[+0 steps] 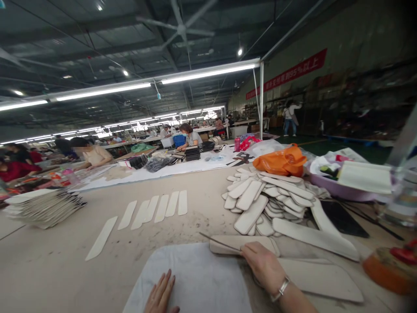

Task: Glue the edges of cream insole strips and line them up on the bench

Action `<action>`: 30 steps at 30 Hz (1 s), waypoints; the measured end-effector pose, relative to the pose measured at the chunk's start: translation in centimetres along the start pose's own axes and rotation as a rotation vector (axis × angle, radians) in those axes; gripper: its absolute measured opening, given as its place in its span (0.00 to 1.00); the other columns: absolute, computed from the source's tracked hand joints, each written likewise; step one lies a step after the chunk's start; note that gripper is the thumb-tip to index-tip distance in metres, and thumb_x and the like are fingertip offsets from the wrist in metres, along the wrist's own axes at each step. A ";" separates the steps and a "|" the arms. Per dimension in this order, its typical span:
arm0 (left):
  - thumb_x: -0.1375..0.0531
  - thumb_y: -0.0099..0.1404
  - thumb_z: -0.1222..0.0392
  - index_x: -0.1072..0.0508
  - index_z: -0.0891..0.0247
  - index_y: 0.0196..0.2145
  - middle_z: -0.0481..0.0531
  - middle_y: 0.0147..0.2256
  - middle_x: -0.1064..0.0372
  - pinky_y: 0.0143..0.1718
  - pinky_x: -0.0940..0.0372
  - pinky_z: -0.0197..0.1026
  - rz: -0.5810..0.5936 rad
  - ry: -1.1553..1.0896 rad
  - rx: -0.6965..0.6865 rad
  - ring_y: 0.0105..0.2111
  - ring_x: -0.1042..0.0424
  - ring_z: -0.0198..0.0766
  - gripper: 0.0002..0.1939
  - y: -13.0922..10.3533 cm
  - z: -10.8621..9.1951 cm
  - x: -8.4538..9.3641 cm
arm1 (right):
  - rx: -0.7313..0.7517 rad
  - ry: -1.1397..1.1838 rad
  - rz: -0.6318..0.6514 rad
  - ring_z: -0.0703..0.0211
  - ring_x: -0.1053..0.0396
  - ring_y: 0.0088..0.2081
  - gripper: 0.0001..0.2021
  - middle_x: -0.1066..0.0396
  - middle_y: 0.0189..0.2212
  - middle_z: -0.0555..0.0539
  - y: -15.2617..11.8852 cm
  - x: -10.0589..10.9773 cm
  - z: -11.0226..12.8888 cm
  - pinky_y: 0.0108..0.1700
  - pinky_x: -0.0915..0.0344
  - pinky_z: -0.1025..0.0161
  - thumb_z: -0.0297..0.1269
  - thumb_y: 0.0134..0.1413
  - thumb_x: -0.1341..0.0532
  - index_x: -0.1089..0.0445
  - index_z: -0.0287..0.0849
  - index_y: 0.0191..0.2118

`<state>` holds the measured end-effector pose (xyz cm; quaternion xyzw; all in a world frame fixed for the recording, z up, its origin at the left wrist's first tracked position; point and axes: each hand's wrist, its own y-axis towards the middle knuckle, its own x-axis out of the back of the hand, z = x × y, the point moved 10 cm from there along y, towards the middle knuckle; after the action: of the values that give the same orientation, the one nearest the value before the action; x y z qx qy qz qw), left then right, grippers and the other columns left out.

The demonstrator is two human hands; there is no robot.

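Right hand (265,267): fingers pinched on a thin brush (219,242), its tip lying across a pale padded strip (243,243), as if to coat it. Left hand (161,295): fingers spread flat on the white cloth (195,278), steadying it. Desk (65,274): heap of strips (267,202) stacked near right; six flat pieces (153,211) laid apart in a row, likely drying.
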<state>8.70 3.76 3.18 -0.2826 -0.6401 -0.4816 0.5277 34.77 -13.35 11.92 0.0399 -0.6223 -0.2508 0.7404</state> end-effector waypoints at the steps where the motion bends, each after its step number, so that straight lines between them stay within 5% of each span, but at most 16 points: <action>1: 0.48 0.63 0.56 0.51 0.55 0.61 0.54 0.59 0.47 0.53 0.40 0.46 -0.016 -0.056 0.011 0.57 0.44 0.44 0.30 -0.1 -0.1 0.8 | 0.056 0.005 0.008 0.59 0.36 0.36 0.07 0.33 0.31 0.50 -0.4 -0.3 1.7 0.37 0.43 0.64 0.31 0.59 0.47 0.34 0.43 0.32; 3: 0.50 0.64 0.57 0.46 0.59 0.60 0.54 0.59 0.48 0.55 0.42 0.45 -0.058 -0.177 0.099 0.58 0.45 0.41 0.26 -0.2 0.4 2.4 | 0.159 0.007 0.069 0.59 0.37 0.35 0.05 0.33 0.31 0.50 -1.5 -1.8 5.2 0.35 0.43 0.64 0.30 0.58 0.45 0.34 0.44 0.33; 8: 0.50 0.63 0.50 0.27 0.62 0.42 0.51 0.43 0.28 0.47 0.34 0.41 -0.145 -0.433 0.398 0.44 0.29 0.38 0.18 0.1 3.9 4.5 | 0.377 0.109 0.303 0.59 0.37 0.37 0.04 0.32 0.33 0.50 -5.1 -5.7 11.2 0.37 0.42 0.65 0.37 0.54 0.40 0.33 0.43 0.33; 11: 0.48 0.61 0.47 0.25 0.61 0.36 0.50 0.37 0.26 0.42 0.32 0.39 -0.122 -0.441 0.357 0.39 0.27 0.38 0.18 3.7 4.6 5.2 | 0.332 0.263 0.319 0.58 0.39 0.43 0.12 0.34 0.39 0.49 -5.3 -5.1 11.0 0.46 0.43 0.62 0.48 0.53 0.41 0.32 0.43 0.35; 14: 0.49 0.63 0.49 0.25 0.61 0.37 0.50 0.38 0.26 0.43 0.35 0.37 -0.026 -0.242 0.289 0.40 0.29 0.36 0.17 9.9 5.0 5.2 | 0.229 0.322 0.314 0.57 0.40 0.44 0.10 0.34 0.41 0.48 -4.5 -4.5 9.6 0.48 0.44 0.61 0.44 0.55 0.42 0.33 0.43 0.38; 21: 0.50 0.63 0.58 0.26 0.64 0.41 0.58 0.41 0.29 0.44 0.38 0.40 0.185 0.062 0.290 0.41 0.30 0.41 0.15 22.9 7.8 -0.2 | 0.153 0.349 0.370 0.57 0.40 0.44 0.07 0.34 0.41 0.49 -3.4 -5.8 8.0 0.47 0.42 0.62 0.37 0.53 0.41 0.34 0.44 0.38; 26: 0.52 0.62 0.62 0.25 0.66 0.34 0.61 0.38 0.30 0.40 0.36 0.44 0.345 0.177 0.254 0.40 0.30 0.46 0.15 26.7 9.0 -4.7 | 0.126 0.389 0.377 0.60 0.39 0.43 0.05 0.33 0.40 0.51 -2.8 -6.0 6.7 0.46 0.42 0.66 0.37 0.52 0.40 0.34 0.43 0.35; 30: 0.54 0.59 0.69 0.26 0.67 0.32 0.62 0.39 0.32 0.37 0.36 0.45 0.416 0.232 0.213 0.39 0.29 0.47 0.17 28.1 8.9 -6.4 | 0.168 0.372 0.399 0.59 0.39 0.42 0.06 0.32 0.38 0.50 -2.6 -6.4 6.7 0.45 0.41 0.65 0.37 0.50 0.38 0.33 0.42 0.33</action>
<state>31.38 23.43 6.21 -0.2938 -0.5504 -0.3215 0.7123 27.00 -11.22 6.73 0.0230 -0.4899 -0.0359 0.8707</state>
